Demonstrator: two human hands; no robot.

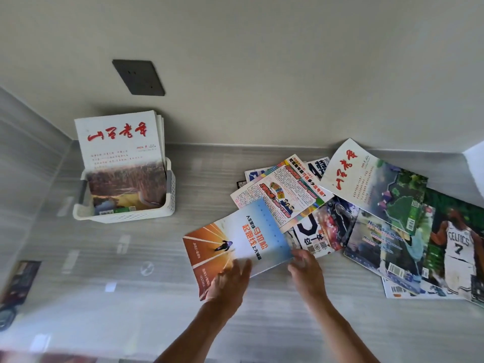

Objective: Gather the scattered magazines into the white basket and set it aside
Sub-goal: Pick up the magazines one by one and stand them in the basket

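The white basket [125, 216] stands at the back left near the wall. Several magazines stand upright in it, the front one white with red calligraphy [117, 142]. More magazines lie scattered in an overlapping pile [379, 218] on the right. An orange and blue magazine [235, 242] lies at the pile's near left edge. My left hand [230, 281] rests flat on its near edge with fingers spread. My right hand [306, 268] curls its fingers around that magazine's near right corner.
The grey wood-grain tabletop [157, 284] runs up to a beige wall with a dark socket plate [138, 77]. A dark object [18, 281] lies at the near left edge. A glossy panel rises on the left side.
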